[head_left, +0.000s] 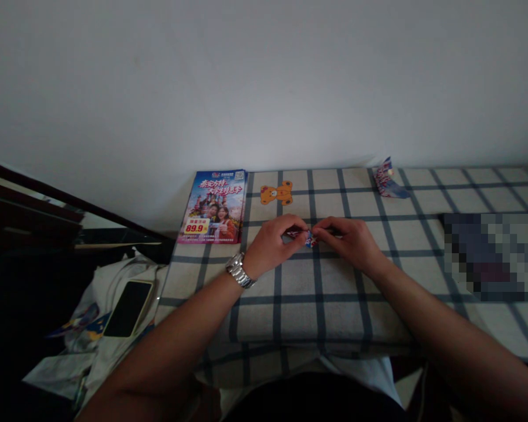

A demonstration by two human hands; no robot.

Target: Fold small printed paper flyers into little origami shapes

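Note:
A small piece of printed blue, red and white paper (pixel 309 240) is pinched between my two hands above the checked tablecloth (pixel 286 316). My left hand (pixel 276 243), with a silver watch (pixel 240 271) at its wrist, grips the paper's left side with thumb and forefinger. From the other side my right hand (pixel 351 241) pinches it with closed fingers. Most of the paper is hidden by the fingers, so its folded shape cannot be made out. Just beyond my left hand lies an orange teddy bear cutout (pixel 276 193).
Colourful printed flyers (pixel 213 208) are stacked at the table's back left. A bent printed paper piece (pixel 389 180) stands by the wall. A pixelated dark object (pixel 488 258) lies on the right. Below the left edge, a phone (pixel 128 309) rests on white bags (pixel 101 281).

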